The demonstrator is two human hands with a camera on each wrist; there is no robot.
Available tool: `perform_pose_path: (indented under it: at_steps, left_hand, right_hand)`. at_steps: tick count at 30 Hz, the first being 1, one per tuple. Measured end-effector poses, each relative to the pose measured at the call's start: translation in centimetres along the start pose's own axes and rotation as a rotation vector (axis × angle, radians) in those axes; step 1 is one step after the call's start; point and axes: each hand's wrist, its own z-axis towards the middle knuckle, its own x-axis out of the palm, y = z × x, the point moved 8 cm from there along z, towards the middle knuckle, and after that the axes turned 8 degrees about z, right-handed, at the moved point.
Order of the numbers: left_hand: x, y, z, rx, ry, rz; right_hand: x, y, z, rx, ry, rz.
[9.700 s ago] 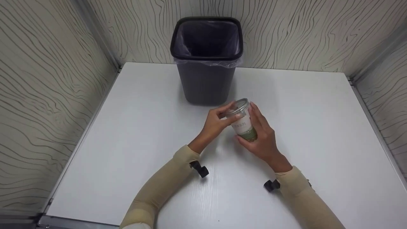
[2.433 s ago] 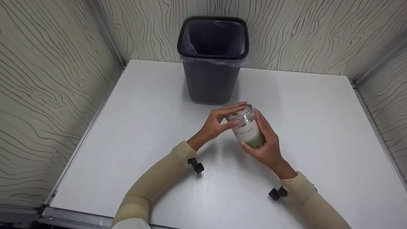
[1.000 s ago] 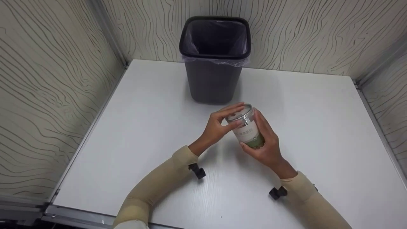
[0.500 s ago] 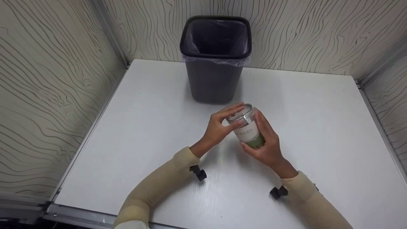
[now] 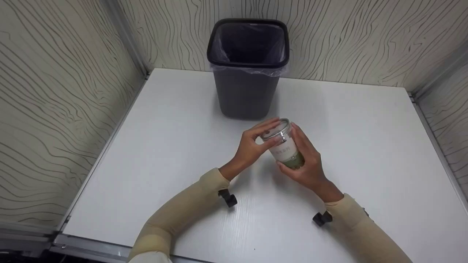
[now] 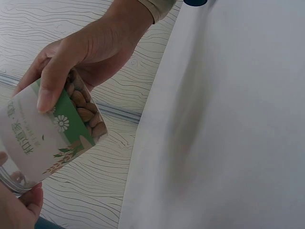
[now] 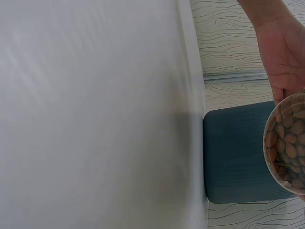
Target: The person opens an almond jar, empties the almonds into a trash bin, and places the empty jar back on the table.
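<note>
A clear plastic jar (image 5: 283, 149) with a white and green label is held tilted above the table, its top leaning toward the left hand. Almonds (image 6: 86, 113) show through its lower end in the left wrist view, and its round base (image 7: 289, 143) faces the right wrist camera. My left hand (image 5: 250, 147) grips the jar's rimmed top (image 5: 280, 128), thumb on the near side and fingers across the far side. Around the label and lower body, my right hand (image 5: 308, 166) holds the jar, with the thumb near the base. The left palm partly hides the top.
A dark bin (image 5: 245, 91) with a clear liner stands behind the hands at the back of the white table (image 5: 175, 120). Patterned panels (image 5: 347, 40) enclose the back and sides. A dark wrist camera (image 5: 228, 198) sits on the left sleeve.
Compared with the oldest frame, the left fingers reach farther across the top and the jar appears slightly lower right. Over the last half second, the jar and right hand have shifted slightly upward.
</note>
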Motion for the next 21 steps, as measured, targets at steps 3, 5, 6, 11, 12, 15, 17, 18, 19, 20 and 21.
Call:
perform_pose_path:
  at_steps: [3,5,6,11,12,15,17,18,19,20,21]
  left_hand:
    - [0.0,0.1,0.1,-0.003,-0.007,0.015]
    - [0.0,0.3,0.2,-0.006,-0.01,0.022]
    - [0.0,0.3,0.2,-0.009,-0.01,0.024]
    - [0.2,0.6,0.4,-0.021,-0.007,0.024]
    - [0.2,0.7,0.4,-0.018,-0.009,0.024]
    - [0.1,0.3,0.3,-0.017,-0.012,0.021]
    - [0.2,0.3,0.3,-0.016,-0.015,0.023]
    - [0.2,0.3,0.3,-0.02,-0.016,0.024]
    - [0.2,0.2,0.3,-0.023,-0.016,0.025]
    - [0.2,0.3,0.3,-0.027,-0.017,0.025]
    - [0.3,0.7,0.3,-0.021,-0.02,0.029]
  right_hand:
    - [0.0,0.1,0.2,-0.005,0.001,-0.015]
    - [-0.1,0.1,0.4,-0.005,0.002,-0.025]
    - [-0.1,0.2,0.5,-0.005,0.002,-0.028]
    - [-0.1,0.9,1.0,-0.006,-0.003,-0.033]
    - [-0.1,1.2,1.2,-0.007,-0.003,-0.033]
    - [-0.1,2.1,1.7,-0.009,-0.004,-0.028]
    - [-0.1,2.0,1.6,-0.007,-0.005,-0.027]
    - [-0.1,1.7,1.4,-0.006,-0.005,-0.027]
    - [-0.1,1.3,1.2,-0.004,-0.005,-0.029]
    - [-0.1,0.8,0.9,-0.002,-0.004,-0.033]
    - [-0.2,0.2,0.7,0.0,-0.003,-0.038]
